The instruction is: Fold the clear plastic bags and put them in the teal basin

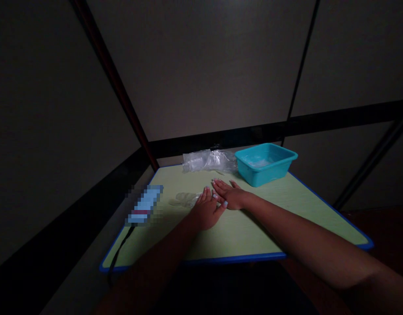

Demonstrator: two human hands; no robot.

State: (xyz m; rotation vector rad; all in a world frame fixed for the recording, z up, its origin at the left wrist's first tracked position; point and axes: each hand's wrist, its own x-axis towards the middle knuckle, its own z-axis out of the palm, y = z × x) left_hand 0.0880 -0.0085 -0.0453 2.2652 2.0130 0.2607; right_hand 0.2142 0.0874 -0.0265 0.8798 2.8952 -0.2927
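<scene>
My left hand [206, 213] lies flat near the middle of the table, fingers stretched forward and thumb pointing right. Its fingertips rest on a thin see-through plastic glove [184, 199], whose finger-like ends spread out to the left. Part of the glove is hidden under my hands. Beside it, my right hand [231, 197] is also flat with fingers extended, its thumb close to the left hand's fingers. Palms face down, and neither hand grips anything visible.
A turquoise plastic basin [270, 172] stands at the back right, with something whitish inside. Left of it lies crumpled clear plastic packaging [208, 161]. A blurred-out phone-like object [145, 204] with a dark cord sits at the table's [254, 238] left edge. Walls enclose the back and left.
</scene>
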